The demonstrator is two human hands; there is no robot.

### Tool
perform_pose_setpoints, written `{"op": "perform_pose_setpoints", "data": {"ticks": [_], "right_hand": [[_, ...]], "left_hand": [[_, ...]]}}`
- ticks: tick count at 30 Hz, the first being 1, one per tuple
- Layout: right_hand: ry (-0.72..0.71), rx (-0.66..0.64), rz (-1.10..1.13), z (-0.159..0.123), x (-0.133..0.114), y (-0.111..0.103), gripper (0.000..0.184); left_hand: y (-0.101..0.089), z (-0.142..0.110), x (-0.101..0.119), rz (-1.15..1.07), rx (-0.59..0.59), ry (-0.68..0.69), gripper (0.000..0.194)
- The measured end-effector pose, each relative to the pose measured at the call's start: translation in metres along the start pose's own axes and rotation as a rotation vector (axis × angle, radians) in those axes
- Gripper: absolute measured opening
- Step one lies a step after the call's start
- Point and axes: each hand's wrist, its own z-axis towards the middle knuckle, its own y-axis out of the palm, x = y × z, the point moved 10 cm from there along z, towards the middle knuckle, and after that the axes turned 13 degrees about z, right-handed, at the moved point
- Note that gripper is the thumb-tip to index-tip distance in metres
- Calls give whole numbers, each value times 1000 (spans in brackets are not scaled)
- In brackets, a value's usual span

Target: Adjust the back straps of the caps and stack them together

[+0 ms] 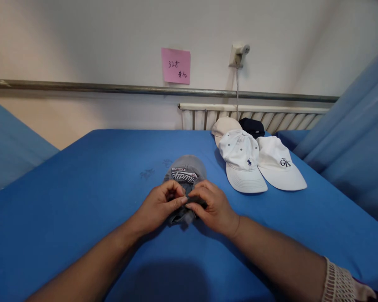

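Note:
A grey baseball cap point(189, 162) with white lettering and a small patch on its front lies in the middle of the blue surface, its brim pointing toward the wall. My left hand point(162, 203) pinches the cap's dark fabric from the left, thumb and fingertips pressed together. From the right, my right hand point(212, 205) pinches the same cap, its thumb and forefinger close to the left thumb. Between and below the hands the back of the cap shows, crumpled, with a strap end hanging out. My fingers hide much of the crown.
To the right rest a white cap point(239, 151) with a dark horse emblem, a white cap point(279, 163) with letters, a beige cap point(226, 126) and a navy cap point(252, 126). Behind are a radiator point(255, 109), a metal rail point(113, 88) and a blue curtain point(359, 121).

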Motion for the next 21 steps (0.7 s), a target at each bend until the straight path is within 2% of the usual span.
{"op": "perform_pose_setpoints", "data": {"ticks": [4,6,8,10,13,17,21], "right_hand": [[46,12,20,0,11,0,10],[87,20,28,0,17,-2,9],[130,30,32,0,24,-3,11],[164,44,39,-1,30,-5,12],[199,68,63,-1,36,-7,12],[210,75,75,-1,37,-6,11],[207,79,86,-2,37,-5,10]], "left_hand": [[-6,2,5,94,50,62,19],[-6,0,12,177,27,113,17],[3,-4,21,300,-75,191,14],[18,-13,29,451,-239,291,11],[36,-29,35,641,-407,423,22],[47,-38,39,781,-434,497,30],[59,-40,39,915,-398,546,23]]}}
